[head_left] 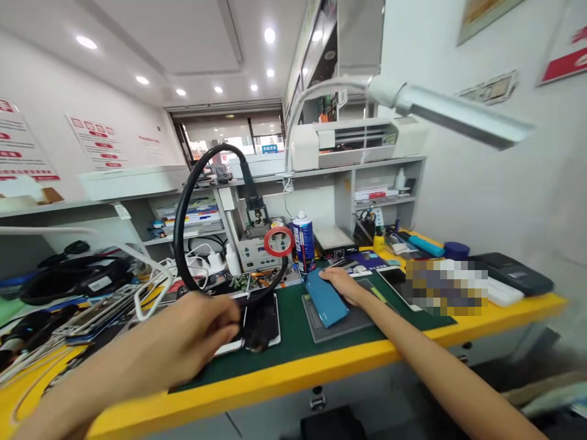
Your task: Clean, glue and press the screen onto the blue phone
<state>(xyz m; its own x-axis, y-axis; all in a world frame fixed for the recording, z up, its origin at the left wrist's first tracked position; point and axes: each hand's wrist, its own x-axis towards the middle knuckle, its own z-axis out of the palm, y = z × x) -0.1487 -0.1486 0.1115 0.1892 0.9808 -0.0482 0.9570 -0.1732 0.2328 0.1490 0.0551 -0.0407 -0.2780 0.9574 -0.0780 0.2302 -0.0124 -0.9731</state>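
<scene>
Right hand [342, 284] lies flat, fingers extended, pressed on the far end of a blue phone [326, 299] resting face-down on a grey grid pad [321, 327] at mid-bench. Left hand [192, 339] is curled about the black hose [183, 226] of a hot-air tool — exact grip cannot be told. The phone's back appears closed; no opening work shows. A second phone [261, 324] lies left of it. Green mat [293, 342], yellow-edged bench [275, 382], cluttered shelves, spray can [303, 242] — a repair shop.
</scene>
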